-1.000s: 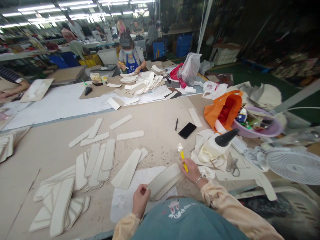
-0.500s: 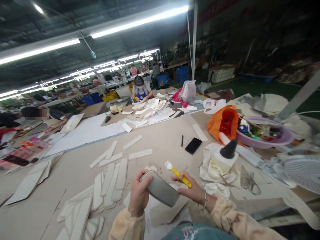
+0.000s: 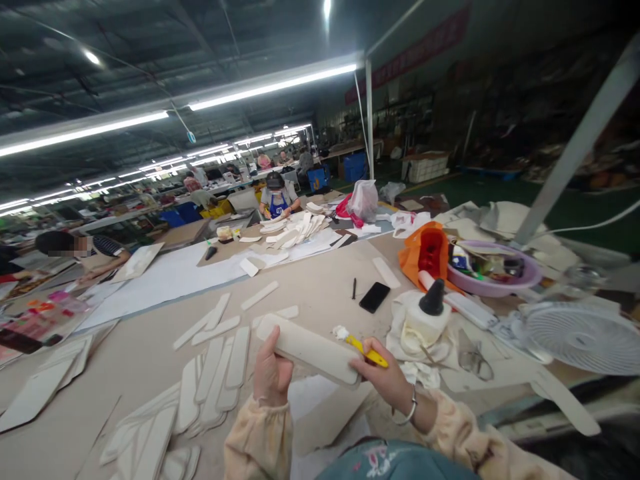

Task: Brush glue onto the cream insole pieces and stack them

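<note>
Between my two hands I hold a long off-white panel [image 3: 313, 350] with rounded corners, tilted above the table. My left hand [image 3: 273, 370] grips its left end, thumb on top. My right hand [image 3: 385, 373] pinches the right end and also holds a yellow-handled brush [image 3: 367, 351], its white-smeared bristles pointing away to the left. Below the panel lie a white sheet and a flat beige piece [image 3: 325, 420]. Several similar pale strips [image 3: 215, 380] are spread and piled to the left of my left hand.
Right of my hands stands a white bottle [image 3: 425, 323] with a black cone cap. Beyond are a black phone [image 3: 375, 297], an orange bag [image 3: 420, 257], a purple basin [image 3: 493, 283] and a white fan [image 3: 583, 337]. A co-worker [image 3: 277, 200] handles pale pieces across the table.
The panel has turned over: its grey side faced me before, and its off-white face shows now. The brush stays in my right hand. My view has shifted slightly right and up.
</note>
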Demonstrator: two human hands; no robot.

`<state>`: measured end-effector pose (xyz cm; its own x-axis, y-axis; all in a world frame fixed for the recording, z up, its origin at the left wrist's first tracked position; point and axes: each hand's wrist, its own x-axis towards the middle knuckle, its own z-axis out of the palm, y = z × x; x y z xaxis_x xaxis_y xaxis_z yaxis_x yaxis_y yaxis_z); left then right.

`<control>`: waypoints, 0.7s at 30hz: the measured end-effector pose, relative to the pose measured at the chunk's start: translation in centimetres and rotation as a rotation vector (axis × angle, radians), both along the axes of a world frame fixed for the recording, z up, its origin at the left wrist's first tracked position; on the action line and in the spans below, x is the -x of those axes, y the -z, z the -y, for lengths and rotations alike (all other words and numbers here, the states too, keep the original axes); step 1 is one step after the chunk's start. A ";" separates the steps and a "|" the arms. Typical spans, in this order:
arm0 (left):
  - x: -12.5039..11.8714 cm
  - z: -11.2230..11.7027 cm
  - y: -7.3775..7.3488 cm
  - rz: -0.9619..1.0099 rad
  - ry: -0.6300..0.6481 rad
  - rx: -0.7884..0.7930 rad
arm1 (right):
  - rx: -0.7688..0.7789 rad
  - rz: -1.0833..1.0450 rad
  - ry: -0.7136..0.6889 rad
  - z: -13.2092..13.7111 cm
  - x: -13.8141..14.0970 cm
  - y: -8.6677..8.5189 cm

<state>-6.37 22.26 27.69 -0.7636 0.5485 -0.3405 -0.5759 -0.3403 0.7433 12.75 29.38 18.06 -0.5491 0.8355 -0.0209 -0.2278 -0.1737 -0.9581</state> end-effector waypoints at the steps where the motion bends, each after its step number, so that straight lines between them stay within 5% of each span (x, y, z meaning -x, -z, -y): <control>1: -0.6 0.0 0.6 0.019 0.003 0.001 | -0.013 0.003 0.009 0.0 -0.3 -0.2; 6: -2.4 0.1 2.3 0.013 0.037 0.019 | 0.013 0.026 0.006 0.2 -1.9 -0.6; 12: -3.6 0.3 2.1 -0.125 0.091 -0.030 | 0.000 0.058 0.015 0.7 -3.3 -1.4; 21: -4.9 0.5 2.1 -0.040 0.066 -0.109 | -0.063 0.071 0.022 1.1 -4.6 -2.2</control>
<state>-1.51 21.81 25.63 -0.7366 0.6299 -0.2461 -0.5701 -0.3827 0.7270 17.30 28.32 20.28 -0.5300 0.8480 -0.0062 -0.1616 -0.1081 -0.9809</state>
